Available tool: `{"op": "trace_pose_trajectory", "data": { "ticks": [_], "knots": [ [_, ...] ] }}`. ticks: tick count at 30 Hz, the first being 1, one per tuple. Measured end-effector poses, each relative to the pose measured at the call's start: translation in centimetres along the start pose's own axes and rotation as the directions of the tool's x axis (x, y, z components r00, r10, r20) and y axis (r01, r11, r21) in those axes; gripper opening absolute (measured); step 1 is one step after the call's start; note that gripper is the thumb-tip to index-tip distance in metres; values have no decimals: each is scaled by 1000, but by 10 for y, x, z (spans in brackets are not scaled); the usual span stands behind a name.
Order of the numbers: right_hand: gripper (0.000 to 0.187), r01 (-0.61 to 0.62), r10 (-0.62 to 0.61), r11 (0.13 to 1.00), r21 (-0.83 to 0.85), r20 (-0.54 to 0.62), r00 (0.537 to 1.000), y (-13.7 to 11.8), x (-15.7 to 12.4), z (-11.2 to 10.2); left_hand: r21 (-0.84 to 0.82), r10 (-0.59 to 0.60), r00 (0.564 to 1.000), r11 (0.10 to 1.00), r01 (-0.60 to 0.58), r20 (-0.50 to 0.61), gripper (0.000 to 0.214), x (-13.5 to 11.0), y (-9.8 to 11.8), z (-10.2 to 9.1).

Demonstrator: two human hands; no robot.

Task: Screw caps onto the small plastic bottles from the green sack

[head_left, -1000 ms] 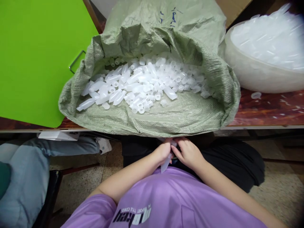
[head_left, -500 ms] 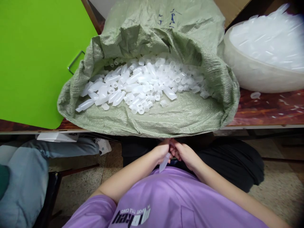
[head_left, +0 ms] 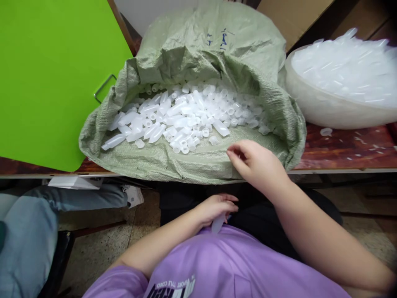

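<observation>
My left hand (head_left: 218, 208) stays low in front of my lap, its fingers curled round a translucent plastic piece with a tapered body (head_left: 218, 223). Part of that piece is hidden by the hand. Over the front lip of a pale green woven sack (head_left: 198, 167) is my right hand (head_left: 259, 165), thumb and fingers curled together. Whatever its fingertips may hold is not visible. Just left of those fingertips, a small translucent plastic ring (head_left: 213, 140) lies on the sack. Deeper in the sack's mouth is a heap of tapered plastic tubes and short rings (head_left: 182, 111).
At the right stands a whitish bowl (head_left: 335, 109) heaped with translucent pieces, with a loose ring (head_left: 326, 132) in front. A bright green board (head_left: 56, 82) with a metal handle (head_left: 104, 87) lies left. Another person's leg (head_left: 83, 203) shows below the table edge.
My right hand has left my left hand and risen forward to the right part of the sack's front lip. The left hand remains low with the plastic piece. The view has shifted slightly.
</observation>
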State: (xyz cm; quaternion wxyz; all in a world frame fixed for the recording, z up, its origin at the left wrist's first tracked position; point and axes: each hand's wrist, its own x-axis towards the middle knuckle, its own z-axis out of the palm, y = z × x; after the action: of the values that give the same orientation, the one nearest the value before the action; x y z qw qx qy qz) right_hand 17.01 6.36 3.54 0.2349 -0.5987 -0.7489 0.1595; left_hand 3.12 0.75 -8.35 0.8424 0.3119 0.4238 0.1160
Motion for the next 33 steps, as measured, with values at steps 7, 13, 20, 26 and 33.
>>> {"op": "trace_pose_trajectory", "data": {
  "ticks": [7,13,20,26,33],
  "knots": [
    [34,41,-4,956,-291,127,992,-8,65,34,239,-1,997,971,-17,75,40,-31,-27,-23],
    [29,111,-113,990,89,22,993,1,20,18,460,-36,998,886,56,-53,45,-50,-31,-39],
    [29,98,-323,868,486,404,856,22,-67,11,619,286,958,753,-222,-4,40,-47,-6,-26],
    [27,-103,-32,823,559,227,973,39,-97,60,726,368,930,643,-245,-12,55,-37,10,-10],
    [22,-62,-124,779,624,249,960,47,-99,64,554,316,949,790,-264,2,56,-35,9,-9]
  ]
}}
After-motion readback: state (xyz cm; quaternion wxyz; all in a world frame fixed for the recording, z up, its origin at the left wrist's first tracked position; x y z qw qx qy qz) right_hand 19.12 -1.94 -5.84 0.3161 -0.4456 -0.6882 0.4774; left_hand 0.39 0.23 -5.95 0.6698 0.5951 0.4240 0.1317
